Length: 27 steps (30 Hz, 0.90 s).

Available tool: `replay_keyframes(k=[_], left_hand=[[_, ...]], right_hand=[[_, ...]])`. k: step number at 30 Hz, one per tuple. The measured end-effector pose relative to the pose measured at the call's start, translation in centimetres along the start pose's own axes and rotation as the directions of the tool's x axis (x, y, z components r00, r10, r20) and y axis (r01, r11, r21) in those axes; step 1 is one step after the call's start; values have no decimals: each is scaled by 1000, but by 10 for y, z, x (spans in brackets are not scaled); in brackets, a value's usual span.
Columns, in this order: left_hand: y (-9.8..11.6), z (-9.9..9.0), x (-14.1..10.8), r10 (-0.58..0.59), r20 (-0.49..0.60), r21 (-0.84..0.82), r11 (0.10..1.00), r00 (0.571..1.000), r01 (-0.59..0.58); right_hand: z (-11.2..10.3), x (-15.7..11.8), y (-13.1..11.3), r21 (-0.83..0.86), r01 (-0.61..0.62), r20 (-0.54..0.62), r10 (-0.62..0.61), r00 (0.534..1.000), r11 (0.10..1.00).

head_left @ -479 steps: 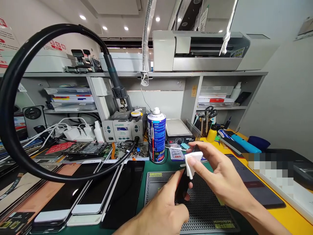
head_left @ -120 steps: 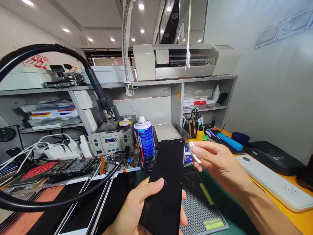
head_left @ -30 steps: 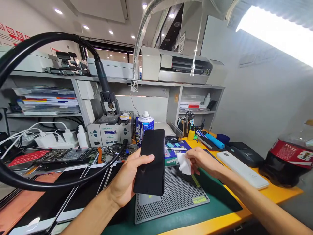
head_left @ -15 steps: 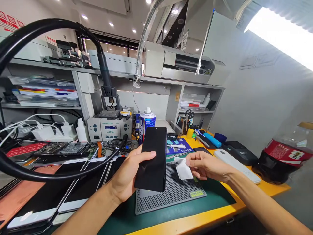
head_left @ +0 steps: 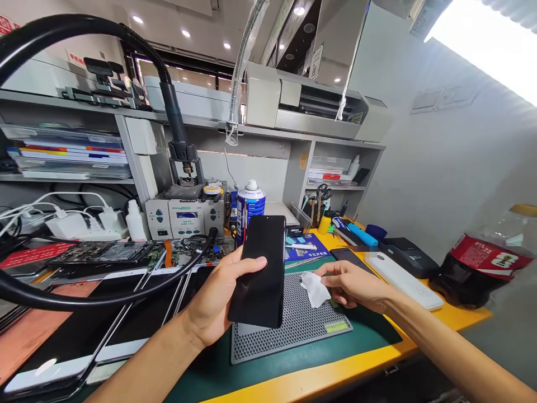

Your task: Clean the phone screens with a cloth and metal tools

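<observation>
A black phone (head_left: 262, 280) is in my left hand (head_left: 218, 294), its dark screen facing me and my thumb lying across the glass. To the right, my right hand (head_left: 346, 284) pinches a crumpled white wipe (head_left: 314, 289) between thumb and fingers. The wipe hangs just above the grey perforated mat (head_left: 289, 341), apart from the phone. That mat lies on a green work mat (head_left: 364, 331), partly hidden by the phone.
Phone screens (head_left: 121, 313) and circuit boards (head_left: 104, 252) cover the left side under a black hose (head_left: 84, 304). Behind stand a blue spray can (head_left: 254, 204) and a soldering station (head_left: 187, 217). At right are a white phone (head_left: 405, 280) and a cola bottle (head_left: 482, 260).
The white wipe has changed shape and looks more crumpled in my right hand. My view has shifted slightly; my left hand still holds the phone.
</observation>
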State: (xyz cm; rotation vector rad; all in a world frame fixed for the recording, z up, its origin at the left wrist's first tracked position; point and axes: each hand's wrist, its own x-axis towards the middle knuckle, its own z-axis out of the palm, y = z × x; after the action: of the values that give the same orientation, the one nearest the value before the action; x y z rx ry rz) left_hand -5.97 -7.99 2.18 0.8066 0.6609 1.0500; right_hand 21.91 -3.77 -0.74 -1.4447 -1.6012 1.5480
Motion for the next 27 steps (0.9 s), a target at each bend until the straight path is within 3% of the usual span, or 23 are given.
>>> replay_keyframes(k=[5, 14, 17, 22, 27], left_hand=[[-1, 2, 0, 2, 8, 17, 1000, 1000, -2], [-1, 4, -1, -3, -7, 57, 998, 1000, 3], [-1, 5, -2, -3, -13, 58, 998, 1000, 4], [-1, 4, -3, -22, -60, 27, 999, 998, 24], [-6, 3, 0, -39, -93, 52, 998, 995, 44]], right_hand=[[-3, -2, 4, -245, 43, -67, -62, 996, 969], [1, -18, -7, -620, 123, -102, -235, 967, 775], [4, -25, -8, -719, 136, -112, -307, 945, 682], [0, -27, -15, -842, 175, -19, -352, 936, 510], [-12, 1, -24, -955, 26, -107, -424, 900, 296]])
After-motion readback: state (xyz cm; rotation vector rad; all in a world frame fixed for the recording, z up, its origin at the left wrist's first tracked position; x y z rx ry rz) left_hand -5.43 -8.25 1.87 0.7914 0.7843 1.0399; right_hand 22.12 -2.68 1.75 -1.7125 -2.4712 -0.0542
